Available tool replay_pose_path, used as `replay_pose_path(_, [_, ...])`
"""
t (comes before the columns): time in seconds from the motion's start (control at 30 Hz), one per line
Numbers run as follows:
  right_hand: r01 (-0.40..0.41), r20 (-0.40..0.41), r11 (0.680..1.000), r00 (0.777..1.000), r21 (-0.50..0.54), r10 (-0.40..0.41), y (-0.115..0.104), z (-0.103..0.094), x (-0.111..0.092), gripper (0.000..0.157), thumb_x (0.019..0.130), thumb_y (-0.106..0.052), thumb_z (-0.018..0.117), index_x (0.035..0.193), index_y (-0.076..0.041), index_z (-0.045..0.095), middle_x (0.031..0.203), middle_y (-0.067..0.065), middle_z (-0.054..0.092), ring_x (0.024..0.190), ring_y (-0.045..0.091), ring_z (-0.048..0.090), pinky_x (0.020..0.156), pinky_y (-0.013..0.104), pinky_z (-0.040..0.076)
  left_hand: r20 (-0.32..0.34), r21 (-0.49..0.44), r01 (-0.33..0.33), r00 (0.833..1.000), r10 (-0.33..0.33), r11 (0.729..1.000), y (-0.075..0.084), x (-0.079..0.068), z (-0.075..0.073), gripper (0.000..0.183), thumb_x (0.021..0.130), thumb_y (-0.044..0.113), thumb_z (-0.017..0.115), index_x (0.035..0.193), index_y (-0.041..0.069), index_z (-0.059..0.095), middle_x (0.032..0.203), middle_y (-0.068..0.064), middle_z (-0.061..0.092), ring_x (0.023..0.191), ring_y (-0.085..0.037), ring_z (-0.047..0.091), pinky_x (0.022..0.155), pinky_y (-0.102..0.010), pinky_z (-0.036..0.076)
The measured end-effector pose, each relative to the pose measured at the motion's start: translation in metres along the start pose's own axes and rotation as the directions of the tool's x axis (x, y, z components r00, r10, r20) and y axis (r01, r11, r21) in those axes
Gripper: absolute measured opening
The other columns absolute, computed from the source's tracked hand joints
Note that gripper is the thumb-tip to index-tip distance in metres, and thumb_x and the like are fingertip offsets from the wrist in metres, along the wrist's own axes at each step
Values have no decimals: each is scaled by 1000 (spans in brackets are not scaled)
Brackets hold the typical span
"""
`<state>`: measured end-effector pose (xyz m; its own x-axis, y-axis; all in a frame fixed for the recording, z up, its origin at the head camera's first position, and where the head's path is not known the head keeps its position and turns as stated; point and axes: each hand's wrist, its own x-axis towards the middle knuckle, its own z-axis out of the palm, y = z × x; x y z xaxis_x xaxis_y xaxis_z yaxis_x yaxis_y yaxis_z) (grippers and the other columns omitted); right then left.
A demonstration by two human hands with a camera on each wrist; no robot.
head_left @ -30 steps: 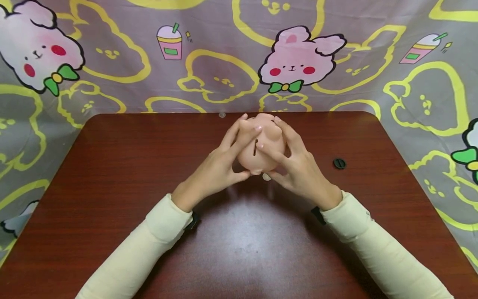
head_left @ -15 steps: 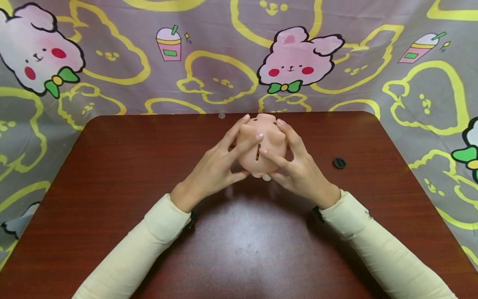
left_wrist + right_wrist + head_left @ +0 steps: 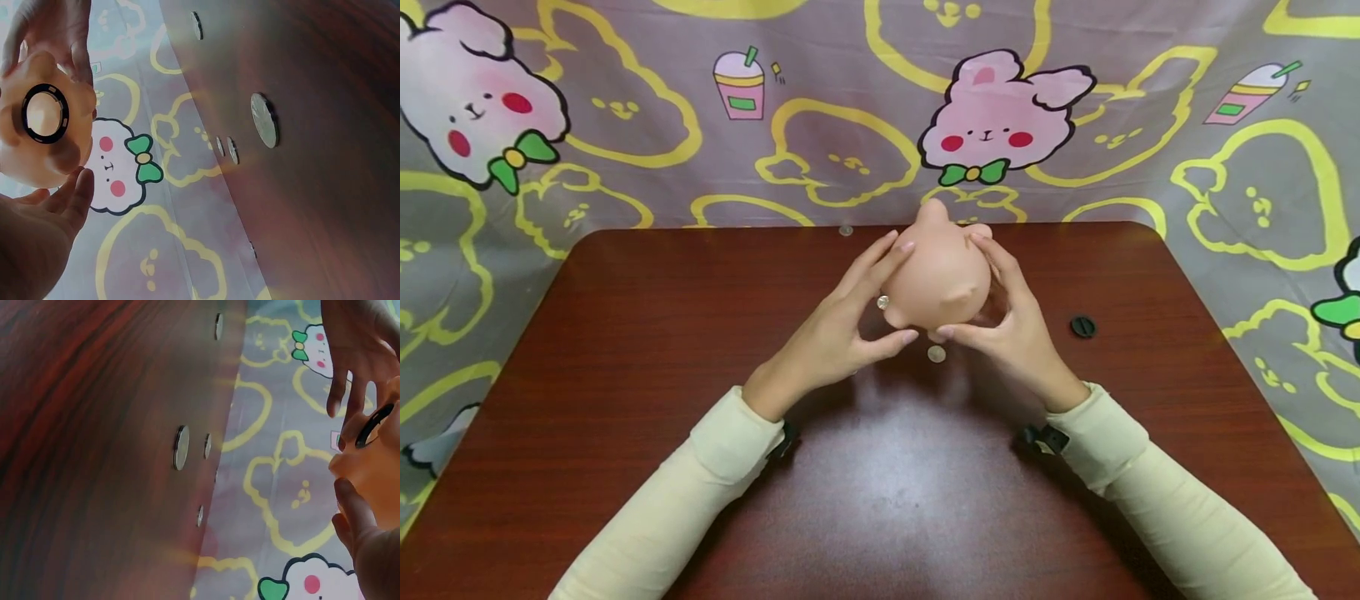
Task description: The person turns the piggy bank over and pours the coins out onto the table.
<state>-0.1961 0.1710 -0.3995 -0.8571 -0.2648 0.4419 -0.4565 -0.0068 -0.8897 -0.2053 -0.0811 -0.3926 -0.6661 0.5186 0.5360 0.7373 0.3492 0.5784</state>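
Note:
Both hands hold a pinkish piggy bank (image 3: 942, 271) off the table, one at each side. My left hand (image 3: 820, 337) grips it from the left, the thumb low and the fingers at its upper side. From the right, my right hand (image 3: 1030, 346) grips it with thumb and fingers. In the left wrist view, a black ring (image 3: 64, 114) surrounds the round opening in its underside. One coin (image 3: 936, 354) lies on the table just below it, and another coin (image 3: 883, 302) shows beside its left edge.
A black round plug (image 3: 1082, 327) lies on the brown table (image 3: 662, 375), right of the hands. Near the back edge is one more coin (image 3: 846, 230). Behind the table hangs a patterned cloth (image 3: 820, 50).
The piggy bank has turned between the hands, so its slot and face no longer show in the head view. A coin beside its left edge has come into sight.

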Motion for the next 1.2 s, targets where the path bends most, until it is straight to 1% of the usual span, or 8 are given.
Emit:
replay_pose_path(0.07, [-33,-7,998,999,56,34,-1,-1,0,105,78,20,80,163,-20,33,169,0,34,142,19,47,96,23,58,0,0,2,1000,-2,1000,1,1,0,90,92,24,82,166,24,30,174,-4,23,156,-19,34,122,-45,40])
replay_pose_path(0.23, [-73,-7,990,997,119,74,0,-3,0,102,81,19,77,163,-23,32,166,1,37,138,20,49,91,22,59,-5,-6,2,1000,-2,1000,2,1,0,89,93,24,81,166,23,30,174,-3,23,155,-19,35,121,-44,40])
replay_pose_path(0.43, [-100,1,976,995,195,102,0,-2,1,96,86,9,77,162,-25,30,165,5,35,141,22,46,101,22,55,-7,-15,1,1000,-1,1000,4,2,0,88,93,24,80,166,23,30,175,0,20,154,-18,36,121,-44,41])
replay_pose_path(0.77, [-101,18,969,995,227,99,1,-1,1,96,85,12,76,162,-24,29,164,6,34,140,22,47,103,23,53,-4,-14,21,1000,-21,1000,6,2,-1,88,94,25,80,166,24,30,175,-1,19,156,-19,34,122,-46,39])
replay_pose_path(0.83, [-97,18,969,995,226,95,1,-1,1,97,85,12,77,162,-23,30,164,6,35,141,22,46,104,23,53,-2,-15,27,1000,-27,1000,5,2,0,88,94,25,79,166,24,29,175,-1,19,156,-19,33,122,-46,39])
replay_pose_path(0.93, [-97,15,978,995,187,96,2,-1,1,99,85,13,78,162,-24,30,166,4,35,140,21,47,98,22,56,0,-15,32,999,-32,999,3,2,1,88,95,25,79,166,23,29,175,-2,19,156,-20,33,122,-47,39])
replay_pose_path(1.1, [-93,9,993,996,76,92,3,1,1,102,82,15,80,162,-26,31,168,0,34,138,19,50,95,24,58,7,-15,42,999,-42,999,1,1,3,89,95,25,79,166,23,27,175,-3,20,155,-21,34,121,-48,40])
replay_pose_path(1.2, [-79,11,997,997,0,79,4,2,0,102,81,11,84,161,-25,32,167,-1,35,132,20,56,96,24,58,10,-17,49,999,-49,999,-1,1,3,89,95,25,79,167,24,27,175,-2,20,156,-21,34,121,-48,40])
